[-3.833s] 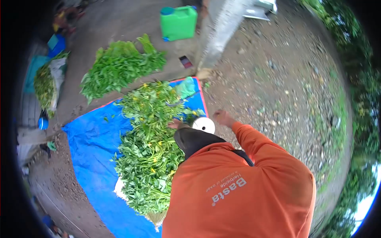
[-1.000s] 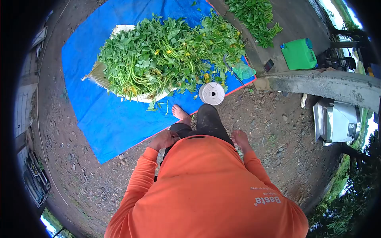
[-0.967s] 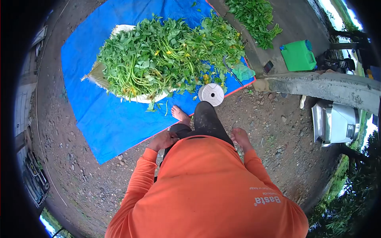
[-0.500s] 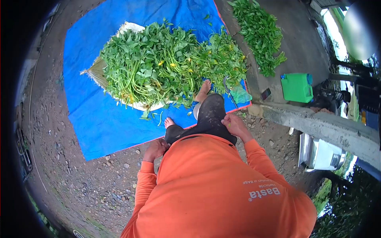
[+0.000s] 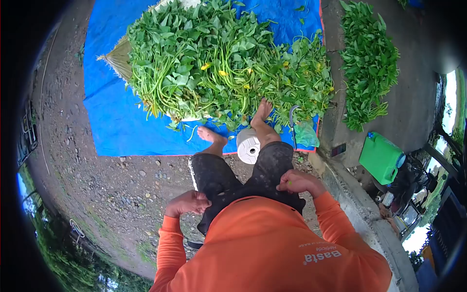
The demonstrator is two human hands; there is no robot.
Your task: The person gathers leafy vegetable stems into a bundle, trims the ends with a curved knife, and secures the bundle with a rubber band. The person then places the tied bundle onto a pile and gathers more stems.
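My left hand [image 5: 190,202] is closed at the left hip, its fingers pinching the dark shorts [image 5: 217,177]. On the other side, my right hand [image 5: 299,182] also has its fingers gathered on the shorts, at the right thigh; a small green bit shows on it. Between my bare feet stands a white round container [image 5: 248,146] with a hole in its face. Beyond the feet lies a big heap of leafy green stems [image 5: 194,63], with some yellow leaves, on a blue tarp [image 5: 119,138]. A sickle [image 5: 292,124] rests beside the heap, next to a green plastic bag [image 5: 305,134].
Another pile of leafy stems [image 5: 369,63] lies on the concrete at right. Near it are a phone [image 5: 338,150] and a green jerrycan [image 5: 382,157]. A low concrete curb [image 5: 348,199] runs along my right. Stony ground [image 5: 131,187] spreads at left.
The view has shifted, and the white container shows more fully between my legs, which are now farther apart and bent. Both hands stay at the shorts.
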